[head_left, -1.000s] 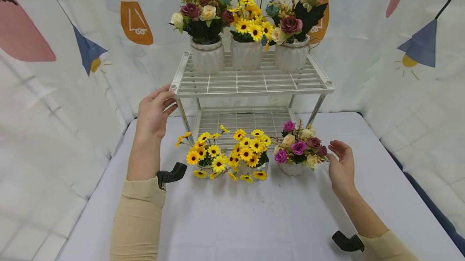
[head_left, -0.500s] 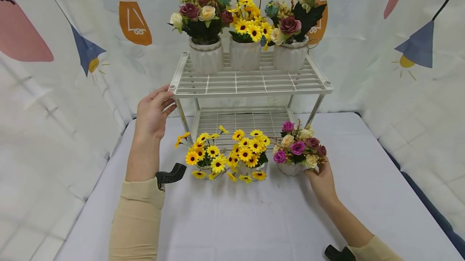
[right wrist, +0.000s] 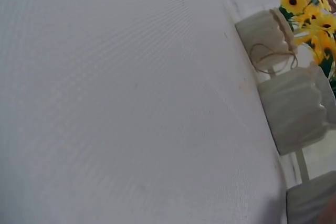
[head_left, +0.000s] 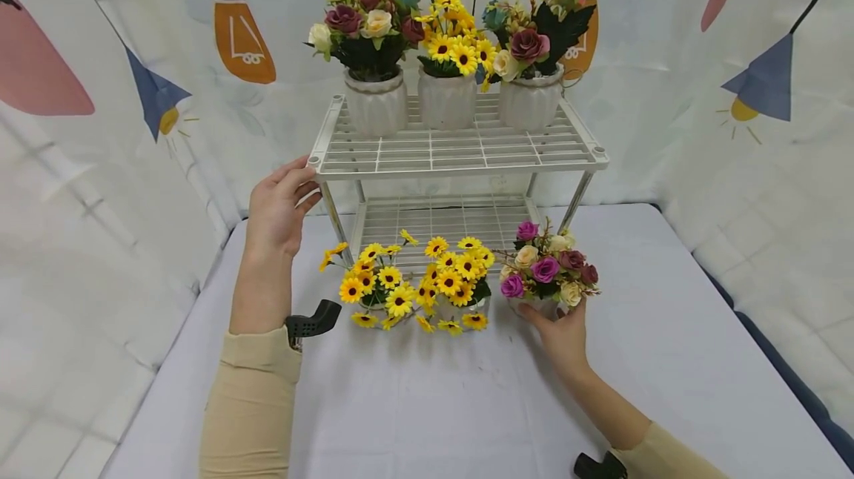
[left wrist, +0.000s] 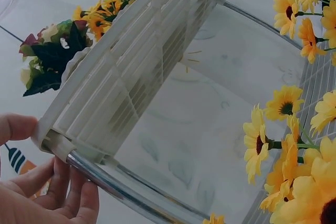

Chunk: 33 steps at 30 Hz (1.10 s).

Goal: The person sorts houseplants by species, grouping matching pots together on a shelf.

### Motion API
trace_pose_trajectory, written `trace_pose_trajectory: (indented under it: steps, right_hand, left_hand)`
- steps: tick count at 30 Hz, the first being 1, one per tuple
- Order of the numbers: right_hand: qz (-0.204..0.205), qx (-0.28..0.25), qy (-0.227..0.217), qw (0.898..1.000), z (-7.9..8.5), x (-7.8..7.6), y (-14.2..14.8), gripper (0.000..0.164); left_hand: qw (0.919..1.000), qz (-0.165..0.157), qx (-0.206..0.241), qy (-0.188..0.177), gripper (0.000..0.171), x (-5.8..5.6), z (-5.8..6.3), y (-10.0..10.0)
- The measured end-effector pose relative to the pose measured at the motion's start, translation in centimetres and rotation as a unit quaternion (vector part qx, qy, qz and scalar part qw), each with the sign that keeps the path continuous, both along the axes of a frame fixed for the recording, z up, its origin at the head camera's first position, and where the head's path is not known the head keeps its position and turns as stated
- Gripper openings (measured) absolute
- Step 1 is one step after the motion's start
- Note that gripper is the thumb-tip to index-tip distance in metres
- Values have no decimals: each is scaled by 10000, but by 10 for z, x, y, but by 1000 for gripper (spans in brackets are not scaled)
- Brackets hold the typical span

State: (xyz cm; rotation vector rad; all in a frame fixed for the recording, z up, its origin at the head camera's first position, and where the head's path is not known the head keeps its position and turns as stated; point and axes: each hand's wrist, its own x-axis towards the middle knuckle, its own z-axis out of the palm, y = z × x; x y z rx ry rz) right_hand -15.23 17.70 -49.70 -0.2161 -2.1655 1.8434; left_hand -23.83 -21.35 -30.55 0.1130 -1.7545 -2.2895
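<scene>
My left hand (head_left: 276, 212) grips the front left corner of a white two-tier wire rack (head_left: 460, 166); in the left wrist view, its thumb and fingers (left wrist: 79, 195) lie around the corner and metal post. At the right front, my right hand (head_left: 563, 338) holds a white flower pot with purple, cream and dull red artificial roses (head_left: 545, 270), thumb across the pot's front. That pot stands on the table. To its left are two pots of yellow daisies, one in the middle (head_left: 460, 279) and one farther left (head_left: 390, 293).
On the rack's top tier stand three white pots: mixed roses (head_left: 376, 104), yellow daisies (head_left: 447, 101) and roses with dark leaves (head_left: 530, 102). The lower tier (head_left: 447, 219) lies behind the front row. A white cloth covers the table (head_left: 427, 405); printed curtains hang around it.
My right hand has moved left from beside the rose pot and now holds it at the front. My left hand stays on the rack corner. The pots have not moved.
</scene>
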Motion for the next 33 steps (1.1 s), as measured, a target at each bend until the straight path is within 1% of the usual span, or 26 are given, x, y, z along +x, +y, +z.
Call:
trace_pose_trajectory:
  steps: [2,6,10,12,16,22,24,27,30,33]
  right_hand:
    - [-74,-47,177,9998,-2,-4,-3,106]
    - [-251,-109,354,9990,-5,-9,-6,105]
    - [-327,-29,347,9989,-7,-12,-6,103]
    - [-326,-1,359,9988,-7,-13,-6,101]
    - [-374,142,315,9987,-8,-15,-5,100]
    - [-542,524,127,9971,-10,-11,-2,95]
    - [-609,543,40,9967,-10,-9,-1,94]
    - [-702,433,-86,9966,-9,-4,1,93]
    - [-764,301,-23,9966,-6,-1,2,91]
    - [-812,275,251,9960,-1,-1,1,88]
  left_hand:
    - [10000,-19,-3,21,45,-1,0,0]
    - [9999,-46,-101,-2,46,0,0,1]
    - [10000,-49,-72,-40,47,0,0,1]
    - [10000,-59,15,-25,47,0,1,1]
    - [10000,-70,47,23,46,0,2,0]
    - [9999,-109,40,3,47,1,1,0]
    - [9999,-110,15,-17,47,1,0,1]
    - [9999,-99,-16,-38,47,0,-1,1]
    - [9999,-65,-64,-48,47,0,-2,1]
    - [10000,-34,-55,-21,47,1,-2,0]
